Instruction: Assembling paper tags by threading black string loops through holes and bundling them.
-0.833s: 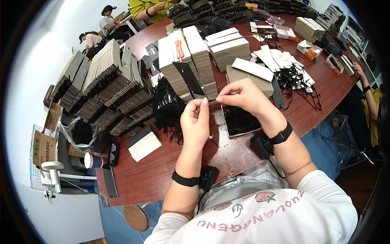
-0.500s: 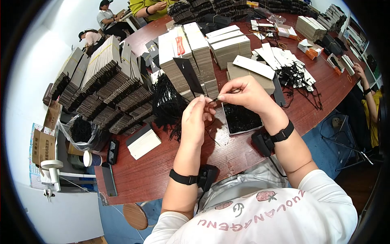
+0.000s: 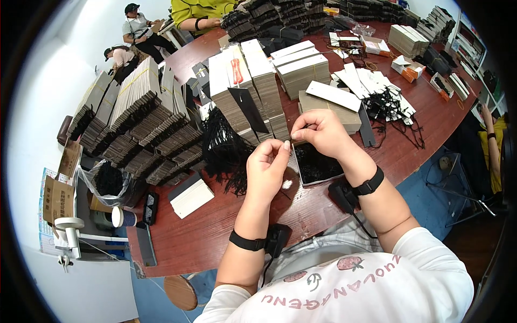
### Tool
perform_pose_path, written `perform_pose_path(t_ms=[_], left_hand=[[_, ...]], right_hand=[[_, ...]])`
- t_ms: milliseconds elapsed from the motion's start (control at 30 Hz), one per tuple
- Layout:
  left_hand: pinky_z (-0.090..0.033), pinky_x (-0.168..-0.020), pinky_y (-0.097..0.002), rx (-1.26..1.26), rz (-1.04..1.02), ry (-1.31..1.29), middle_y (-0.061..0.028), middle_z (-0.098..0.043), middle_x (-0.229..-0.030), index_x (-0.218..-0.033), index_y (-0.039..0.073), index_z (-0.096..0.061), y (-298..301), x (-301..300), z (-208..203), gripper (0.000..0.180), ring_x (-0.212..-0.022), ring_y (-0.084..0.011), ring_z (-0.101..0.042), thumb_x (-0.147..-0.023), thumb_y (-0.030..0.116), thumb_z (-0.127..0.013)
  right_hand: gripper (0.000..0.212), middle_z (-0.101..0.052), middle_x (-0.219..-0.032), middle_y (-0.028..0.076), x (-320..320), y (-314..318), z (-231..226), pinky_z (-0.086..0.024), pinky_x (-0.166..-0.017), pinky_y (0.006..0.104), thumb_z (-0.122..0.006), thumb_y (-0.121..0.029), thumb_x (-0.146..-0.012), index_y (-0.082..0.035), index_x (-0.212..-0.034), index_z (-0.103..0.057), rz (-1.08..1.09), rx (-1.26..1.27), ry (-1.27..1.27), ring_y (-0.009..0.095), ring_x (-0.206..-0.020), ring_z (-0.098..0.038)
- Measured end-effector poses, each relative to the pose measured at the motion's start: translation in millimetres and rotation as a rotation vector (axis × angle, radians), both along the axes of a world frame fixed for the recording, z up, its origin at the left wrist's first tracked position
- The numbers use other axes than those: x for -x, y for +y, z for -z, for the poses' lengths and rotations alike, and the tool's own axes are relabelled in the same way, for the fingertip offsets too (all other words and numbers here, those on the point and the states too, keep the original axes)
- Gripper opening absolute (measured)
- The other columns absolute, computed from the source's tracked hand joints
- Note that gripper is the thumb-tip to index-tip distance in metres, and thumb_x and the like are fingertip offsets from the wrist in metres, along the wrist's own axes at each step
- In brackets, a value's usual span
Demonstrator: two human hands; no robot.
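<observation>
My left hand (image 3: 269, 164) is closed in a pinch, thumb against forefinger, above the near middle of the table. Close beside it, my right hand (image 3: 321, 133) is pinched too. A thin black cord (image 3: 291, 144) runs between the fingertips of both hands; most of it is hidden. Under my right hand stands a shallow open box (image 3: 302, 182) filled with black cords (image 3: 323, 168). Just beyond my hands, a black card (image 3: 249, 109) leans against tall stacks of cards (image 3: 229, 72), with a red-handled tool (image 3: 236, 70) on top.
A bundle of black cords (image 3: 221, 145) hangs by the stacks at left, near corded tags (image 3: 142, 110). White tags (image 3: 371, 86) with tangled cords lie at right. A small card stack (image 3: 191, 198), a dark phone (image 3: 145, 245) and a paper cup (image 3: 124, 217) are at near left. Other people sit around.
My left hand has shifted slightly right and down, and its fingers have turned upward. My right hand has lowered a little. Both keep the cord pinched.
</observation>
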State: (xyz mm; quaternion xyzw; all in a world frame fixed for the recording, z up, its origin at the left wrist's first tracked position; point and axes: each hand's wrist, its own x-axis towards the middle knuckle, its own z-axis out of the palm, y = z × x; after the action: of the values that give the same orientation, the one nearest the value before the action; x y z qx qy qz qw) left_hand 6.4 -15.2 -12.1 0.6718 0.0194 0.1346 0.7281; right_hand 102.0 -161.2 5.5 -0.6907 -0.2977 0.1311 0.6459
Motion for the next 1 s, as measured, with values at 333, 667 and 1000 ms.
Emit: perform_pose_path(t_ms=[333,667,1000], left_hand=[[-0.040,-0.063,-0.0230,0.248,0.170,-0.239,-0.0045,-0.056,-0.075,-0.074,0.001,-0.053,16.8,2.0,-9.2,0.011,-0.067,-0.0090,-0.050,-0.084,0.002,-0.048],[-0.044,-0.071,-0.0219,0.193,0.309,0.001,-0.0092,-0.054,-0.106,-0.132,0.003,-0.031,-7.4,1.7,-14.4,0.053,-0.086,-0.0107,-0.054,-0.084,0.002,-0.055],[-0.021,-0.042,-0.0170,0.163,0.099,0.138,0.0070,-0.040,-0.064,-0.091,0.004,-0.055,0.5,-1.9,-5.7,0.013,-0.050,-0.0003,-0.029,-0.094,0.017,-0.052]], right_hand=[[0.008,-0.060,-0.076,-0.002,-23.2,-21.4,0.8,-0.043,-0.064,0.0199,-0.067,-0.008,-0.081,-0.002,-0.083,-0.064,0.016,-0.149,0.048,0.004,-0.071,-0.053],[0.010,-0.056,-0.071,0.007,9.8,-6.0,-12.1,-0.044,-0.057,0.0286,-0.072,-0.010,-0.072,-0.003,-0.075,-0.065,-0.184,0.050,-0.439,0.018,-0.063,-0.056],[0.024,-0.059,-0.100,0.010,-25.1,-32.1,-4.4,-0.036,-0.092,0.0425,-0.072,-0.022,-0.071,-0.006,-0.089,-0.068,1.056,0.552,-0.796,0.030,-0.103,-0.047]])
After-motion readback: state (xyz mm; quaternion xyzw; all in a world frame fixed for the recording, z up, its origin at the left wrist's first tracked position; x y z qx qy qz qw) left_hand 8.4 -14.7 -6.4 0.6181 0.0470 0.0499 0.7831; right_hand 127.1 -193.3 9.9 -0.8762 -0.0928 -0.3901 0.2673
